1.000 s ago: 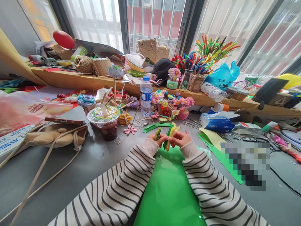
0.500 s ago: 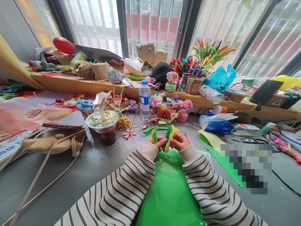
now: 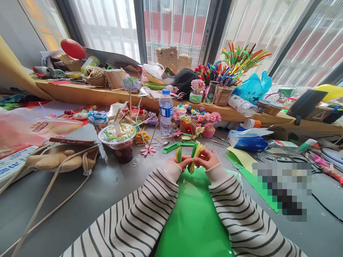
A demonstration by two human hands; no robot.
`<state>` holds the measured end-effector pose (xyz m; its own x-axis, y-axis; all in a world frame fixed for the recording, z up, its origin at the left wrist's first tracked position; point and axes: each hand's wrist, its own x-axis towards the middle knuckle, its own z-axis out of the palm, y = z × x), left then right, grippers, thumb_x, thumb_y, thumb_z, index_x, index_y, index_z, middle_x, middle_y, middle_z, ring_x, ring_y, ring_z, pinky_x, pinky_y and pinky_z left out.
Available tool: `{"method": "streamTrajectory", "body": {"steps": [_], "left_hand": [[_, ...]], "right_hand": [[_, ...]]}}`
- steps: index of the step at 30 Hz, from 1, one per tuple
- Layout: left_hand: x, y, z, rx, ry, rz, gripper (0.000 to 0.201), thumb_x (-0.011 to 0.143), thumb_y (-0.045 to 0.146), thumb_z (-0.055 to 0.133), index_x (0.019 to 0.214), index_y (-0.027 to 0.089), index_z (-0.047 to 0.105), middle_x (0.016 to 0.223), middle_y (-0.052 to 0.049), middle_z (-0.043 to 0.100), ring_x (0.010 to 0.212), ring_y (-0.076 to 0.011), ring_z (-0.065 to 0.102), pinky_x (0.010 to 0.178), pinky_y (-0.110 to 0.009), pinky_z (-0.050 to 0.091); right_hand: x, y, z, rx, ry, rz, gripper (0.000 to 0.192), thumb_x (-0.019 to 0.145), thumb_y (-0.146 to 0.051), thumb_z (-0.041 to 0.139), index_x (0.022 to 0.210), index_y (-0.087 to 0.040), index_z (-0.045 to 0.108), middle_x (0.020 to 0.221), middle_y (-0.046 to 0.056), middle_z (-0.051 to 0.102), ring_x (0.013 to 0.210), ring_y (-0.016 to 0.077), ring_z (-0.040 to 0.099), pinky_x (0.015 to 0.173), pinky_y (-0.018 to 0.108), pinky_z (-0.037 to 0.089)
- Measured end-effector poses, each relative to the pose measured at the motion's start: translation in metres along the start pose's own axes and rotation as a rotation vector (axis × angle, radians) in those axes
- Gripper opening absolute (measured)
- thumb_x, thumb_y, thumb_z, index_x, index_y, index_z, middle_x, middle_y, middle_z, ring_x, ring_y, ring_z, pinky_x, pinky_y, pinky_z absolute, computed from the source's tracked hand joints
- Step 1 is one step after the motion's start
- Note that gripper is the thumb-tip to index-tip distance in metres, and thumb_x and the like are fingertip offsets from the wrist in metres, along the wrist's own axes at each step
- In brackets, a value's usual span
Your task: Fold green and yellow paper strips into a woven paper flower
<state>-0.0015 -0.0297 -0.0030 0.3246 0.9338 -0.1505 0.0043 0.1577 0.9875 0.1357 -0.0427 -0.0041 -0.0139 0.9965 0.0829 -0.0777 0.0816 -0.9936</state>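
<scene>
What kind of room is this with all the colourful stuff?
Probably a craft corner by a window: both hands pinch folded paper, with pipe cleaners in a basket and little handmade flowers on the table.

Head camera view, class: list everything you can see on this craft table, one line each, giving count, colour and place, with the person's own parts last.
folded paper stacks: two, yellow and green, between the hands
green sheet: one, under the forearms
water bottle: one, clear with blue cap, table centre
drink cup: one, sealed lid with straw, dark drink, left of centre
phone: one, red-edged, on a beige plush bag
tissue pack: one, blue and white, right of the hands
pipe cleaners: a many-coloured bunch, on the sill
twine ball: one, tan, on the sill
left hand: holds the smaller stack
right hand: holds the larger stack
</scene>
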Motion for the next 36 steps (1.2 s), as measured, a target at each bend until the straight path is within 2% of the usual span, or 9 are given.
{"method": "streamTrajectory", "body": {"steps": [5, 9, 13, 17, 20, 24, 27, 30, 36], "left_hand": [[-0.002, 0.002, -0.002, -0.010, -0.024, -0.021, 0.030, 0.056, 0.037, 0.061, 0.073, 0.013, 0.062, 0.035, 0.008, 0.034, 0.035, -0.0037, 0.028, 0.039, -0.020, 0.018], [-0.006, 0.003, -0.002, 0.058, -0.079, 0.076, 0.042, 0.052, 0.040, 0.064, 0.081, 0.010, 0.061, 0.040, 0.007, 0.037, 0.039, -0.0037, 0.030, 0.040, -0.020, 0.020], [-0.006, -0.001, 0.000, 0.135, -0.077, 0.164, 0.047, 0.046, 0.035, 0.069, 0.085, 0.010, 0.057, 0.043, 0.007, 0.040, 0.040, -0.0038, 0.032, 0.041, -0.019, 0.023], [-0.002, -0.004, 0.001, 0.177, -0.042, 0.189, 0.033, 0.050, 0.028, 0.067, 0.078, 0.012, 0.059, 0.043, 0.006, 0.043, 0.041, -0.0046, 0.034, 0.042, -0.019, 0.027], [0.001, -0.005, 0.000, 0.197, 0.002, 0.130, 0.022, 0.050, 0.025, 0.066, 0.069, 0.013, 0.062, 0.043, 0.005, 0.045, 0.041, -0.0051, 0.035, 0.042, -0.019, 0.028], [0.002, -0.005, 0.001, 0.221, 0.061, 0.137, 0.021, 0.049, 0.024, 0.067, 0.068, 0.014, 0.063, 0.052, 0.002, 0.055, 0.048, -0.0084, 0.044, 0.048, -0.021, 0.035], [0.002, -0.005, 0.002, 0.269, 0.067, 0.159, 0.020, 0.050, 0.026, 0.066, 0.066, 0.014, 0.064, 0.060, -0.001, 0.060, 0.057, -0.0119, 0.050, 0.055, -0.022, 0.037], [0.004, -0.006, 0.002, 0.299, 0.065, 0.139, 0.015, 0.053, 0.026, 0.064, 0.062, 0.014, 0.065, 0.059, -0.002, 0.061, 0.058, -0.0126, 0.051, 0.055, -0.022, 0.037], [0.011, -0.011, -0.002, 0.239, 0.017, 0.075, 0.018, 0.050, 0.025, 0.066, 0.065, 0.014, 0.067, 0.058, -0.001, 0.061, 0.055, -0.0113, 0.049, 0.057, -0.024, 0.038]], "right_hand": [[0.000, -0.005, 0.002, 0.037, 0.010, -0.033, 0.037, 0.046, -0.027, 0.072, 0.063, -0.019, 0.040, 0.051, -0.008, 0.051, 0.040, 0.0076, 0.050, 0.036, 0.020, 0.037], [0.000, -0.007, -0.001, 0.045, 0.021, -0.046, 0.038, 0.045, -0.028, 0.072, 0.061, -0.019, 0.038, 0.047, -0.009, 0.048, 0.037, 0.0070, 0.047, 0.034, 0.020, 0.036], [0.000, -0.007, -0.003, 0.025, 0.075, 0.015, 0.038, 0.042, -0.028, 0.073, 0.066, -0.019, 0.045, 0.049, -0.008, 0.049, 0.036, 0.0045, 0.040, 0.032, 0.018, 0.028], [0.001, -0.003, -0.004, -0.022, 0.006, 0.055, 0.032, 0.045, -0.032, 0.071, 0.070, -0.017, 0.055, 0.058, -0.003, 0.056, 0.045, 0.0075, 0.046, 0.042, 0.022, 0.037], [0.001, 0.001, -0.004, -0.055, -0.027, 0.043, 0.029, 0.047, -0.033, 0.069, 0.070, -0.018, 0.058, 0.060, -0.002, 0.058, 0.052, 0.0111, 0.051, 0.053, 0.027, 0.044], [0.001, 0.007, -0.003, -0.040, -0.033, 0.020, 0.027, 0.045, -0.029, 0.071, 0.066, -0.018, 0.059, 0.063, 0.000, 0.058, 0.061, 0.0146, 0.056, 0.062, 0.029, 0.046], [-0.001, 0.008, -0.002, -0.039, -0.024, 0.023, 0.024, 0.046, -0.027, 0.072, 0.064, -0.017, 0.059, 0.063, -0.001, 0.057, 0.056, 0.0119, 0.054, 0.053, 0.025, 0.044], [-0.002, 0.004, -0.004, -0.079, -0.024, 0.013, 0.023, 0.049, -0.027, 0.070, 0.066, -0.017, 0.059, 0.065, -0.001, 0.056, 0.047, 0.0074, 0.048, 0.037, 0.019, 0.035], [-0.002, -0.014, -0.010, -0.069, -0.111, -0.096, 0.047, 0.057, -0.028, 0.066, 0.102, -0.023, 0.052, 0.082, 0.001, 0.058, 0.045, 0.0044, 0.044, 0.034, 0.018, 0.034]]}}
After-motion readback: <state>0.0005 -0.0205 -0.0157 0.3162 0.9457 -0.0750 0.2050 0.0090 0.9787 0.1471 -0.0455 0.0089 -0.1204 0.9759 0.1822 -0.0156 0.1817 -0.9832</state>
